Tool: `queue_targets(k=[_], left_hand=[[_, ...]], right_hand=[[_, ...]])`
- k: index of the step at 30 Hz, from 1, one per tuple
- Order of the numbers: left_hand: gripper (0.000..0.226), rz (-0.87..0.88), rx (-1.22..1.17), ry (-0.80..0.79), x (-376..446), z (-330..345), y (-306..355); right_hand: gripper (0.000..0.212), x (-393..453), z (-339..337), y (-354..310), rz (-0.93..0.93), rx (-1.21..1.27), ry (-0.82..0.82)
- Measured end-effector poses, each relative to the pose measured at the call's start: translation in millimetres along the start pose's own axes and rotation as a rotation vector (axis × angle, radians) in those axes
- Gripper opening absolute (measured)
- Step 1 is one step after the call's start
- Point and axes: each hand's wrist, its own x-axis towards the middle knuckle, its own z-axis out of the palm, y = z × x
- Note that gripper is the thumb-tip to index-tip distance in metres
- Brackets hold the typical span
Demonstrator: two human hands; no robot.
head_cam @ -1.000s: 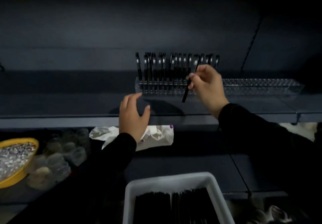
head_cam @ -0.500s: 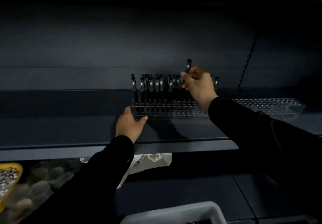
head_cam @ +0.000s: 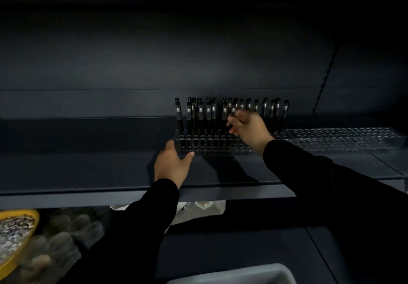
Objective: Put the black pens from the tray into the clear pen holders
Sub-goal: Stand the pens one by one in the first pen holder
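Right hand (head_cam: 247, 130) up among standing black pens (head_cam: 223, 116), fingers curled near the pen tops; blurred, so cannot tell whether pinching a pen or already letting go. Left hand (head_cam: 173, 164) open, fingertips and thumb against front left corner of first clear pen holder (head_cam: 212, 145), bracing it on the shelf (head_cam: 110, 173).

Risks, as judgement: pens packed close, so knuckles or sleeve likely to knock neighbours crooked or out of their holes. Pen not fully seated could lean and tip on release. Holder light and clear, could slide back or sideways if left hand lifts early. Holes hard to see in this dim light, so easy to miss a slot or double up.

Second clear pen holder (head_cam: 340, 139) just right of the first, touching or nearly, no pens in it visible. Tray (head_cam: 234, 276) at bottom edge, only its pale rim in view, remaining pens not visible. Below shelf: yellow bowl (head_cam: 19, 250) of small shiny bits at far left, clear cups (head_cam: 64, 239) beside it, white bag (head_cam: 207, 212) under shelf lip. Shelf lip between tray and holders, so each trip has to clear it.
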Motion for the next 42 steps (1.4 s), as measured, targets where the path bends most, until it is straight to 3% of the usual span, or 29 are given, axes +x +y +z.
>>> queue_targets(k=[7, 11, 15, 18, 23, 26, 28, 30, 32, 34, 36, 38, 42], left_hand=[[0.062, -0.007, 0.015, -0.002, 0.3, -0.3, -0.5], [0.061, -0.008, 0.019, -0.006, 0.5, -0.3, 0.2], [0.06, -0.011, 0.004, -0.026, -5.2, -5.8, 2.6], [0.064, -0.004, 0.018, -0.044, -23.2, -14.0, 6.1], [0.06, 0.319, 0.154, 0.013, -99.1, -19.3, -25.5], [0.069, 0.368, 0.215, 0.021, -167.4, -8.0, -74.8], [0.082, 0.113, 0.287, -0.168, -209.0, 1.0, -108.9], [0.09, -0.299, 0.359, -0.411, -239.7, 12.3, -146.9], [0.084, -0.546, 0.38, -0.559, -261.3, 22.2, -178.5], [0.05, -0.653, 0.26, -0.606, -275.8, 30.1, -192.4], [0.011, -0.677, 0.158, -0.549, -284.2, 33.4, -190.5], [0.011, -0.682, 0.151, -0.515, -287.8, 35.6, -186.7], [0.021, -0.697, 0.167, -0.475, -289.5, 40.4, -191.9]], right_hand=[[0.009, 1.1, 1.3, -2.0, 0.014, 0.013, 0.0], [0.012, -0.9, -1.0, -3.6, 0.023, -0.045, 0.038], [0.03, -19.9, -9.7, -7.0, 0.066, 0.02, 0.121], [0.025, -52.6, -21.3, -4.7, 0.026, 0.03, 0.121], [0.016, -130.1, -34.9, 29.7, -0.032, -0.091, 0.04], [0.019, -179.2, -26.3, 67.1, -0.019, -0.138, -0.009], [0.024, -212.9, -13.4, 99.6, 0.04, -0.206, -0.088], [0.028, -242.6, 1.1, 132.1, 0.122, -0.292, -0.216], [0.027, -268.5, 14.4, 155.3, 0.217, -0.445, -0.38], [0.029, -289.6, 27.9, 170.1, 0.31, -0.487, -0.564], [0.028, -306.4, 42.6, 179.9, 0.347, -0.496, -0.685], [0.025, -318.1, 51.2, 185.0, 0.405, -0.495, -0.71], [0.029, -329.1, 63.0, 201.4, 0.243, -0.611, -0.842]])
